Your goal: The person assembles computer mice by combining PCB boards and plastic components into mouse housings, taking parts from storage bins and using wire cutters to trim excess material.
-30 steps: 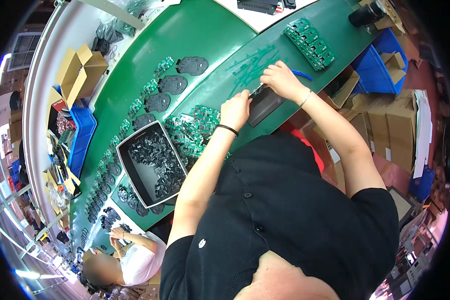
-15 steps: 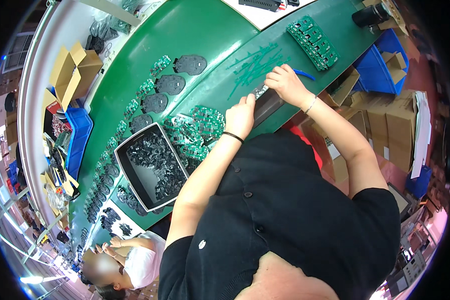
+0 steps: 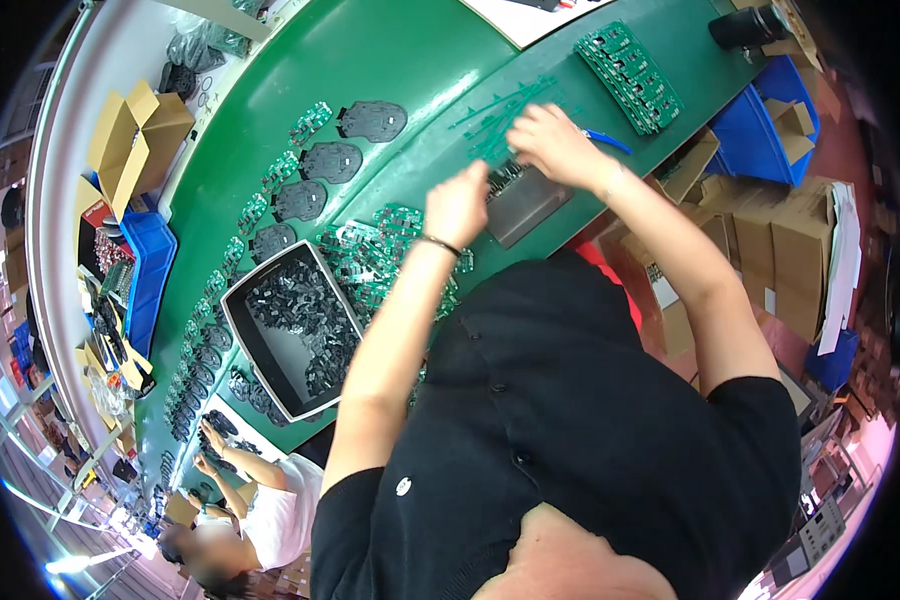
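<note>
My left hand [image 3: 458, 207], its fingers closed, is at the left end of a grey metal block [image 3: 530, 212] on the green bench. My right hand [image 3: 555, 147] is curled over the block's far edge, fingers bent together. Along that edge, between the hands, runs a row of small dark and light parts [image 3: 506, 178]. Motion blur and the fingers hide what either hand grips. Thin green circuit-board offcut strips [image 3: 490, 115] lie just beyond the hands. A blue-handled tool [image 3: 607, 141] sits beside my right hand, and loose green circuit boards [image 3: 370, 245] are piled left of my left hand.
A bin of small black parts [image 3: 232, 310] stands at left, near a line of black mouse-shaped shells [image 3: 330, 163] and small boards. Stacked board panels [image 3: 628, 80] lie at far right. Blue bins [image 3: 760, 130] and cartons flank the bench. A co-worker [image 3: 280, 510] sits at lower left.
Both hands have moved left and apart, uncovering more of the metal block and the row of parts on it. The co-worker's arms have shifted.
</note>
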Action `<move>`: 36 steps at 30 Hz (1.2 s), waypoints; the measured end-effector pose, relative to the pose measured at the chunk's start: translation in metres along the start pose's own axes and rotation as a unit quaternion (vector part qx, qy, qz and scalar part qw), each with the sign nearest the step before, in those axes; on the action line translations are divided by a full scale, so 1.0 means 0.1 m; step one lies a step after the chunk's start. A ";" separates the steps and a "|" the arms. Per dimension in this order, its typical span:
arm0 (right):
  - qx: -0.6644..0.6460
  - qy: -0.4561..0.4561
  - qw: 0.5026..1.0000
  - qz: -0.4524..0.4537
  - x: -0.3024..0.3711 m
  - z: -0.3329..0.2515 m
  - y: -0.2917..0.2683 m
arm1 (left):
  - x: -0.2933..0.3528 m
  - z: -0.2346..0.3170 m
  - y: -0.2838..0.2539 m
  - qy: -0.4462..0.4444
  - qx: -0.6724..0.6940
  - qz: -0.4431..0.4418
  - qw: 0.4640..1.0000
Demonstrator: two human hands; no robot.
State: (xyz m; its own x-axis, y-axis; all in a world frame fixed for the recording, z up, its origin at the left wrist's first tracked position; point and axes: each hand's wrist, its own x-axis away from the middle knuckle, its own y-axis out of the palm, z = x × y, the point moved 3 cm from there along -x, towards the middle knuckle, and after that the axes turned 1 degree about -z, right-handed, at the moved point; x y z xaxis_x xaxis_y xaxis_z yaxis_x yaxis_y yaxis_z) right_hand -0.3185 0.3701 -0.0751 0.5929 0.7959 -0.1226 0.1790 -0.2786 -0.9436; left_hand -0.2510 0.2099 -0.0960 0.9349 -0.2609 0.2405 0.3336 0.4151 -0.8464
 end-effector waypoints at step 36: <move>-0.563 0.391 0.727 -0.030 -0.02 0.01 0.31 | 0.86 -0.41 -0.05 0.053 0.964 -0.150 0.212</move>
State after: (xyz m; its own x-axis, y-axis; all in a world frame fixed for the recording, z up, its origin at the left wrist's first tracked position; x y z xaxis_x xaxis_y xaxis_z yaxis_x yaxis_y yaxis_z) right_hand -0.3146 0.3606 -0.1045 0.7435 0.3986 0.5370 0.4918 -0.8700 -0.0352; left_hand -0.1768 0.1498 -0.0908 0.8630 -0.5029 0.0475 -0.0990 -0.0762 0.9922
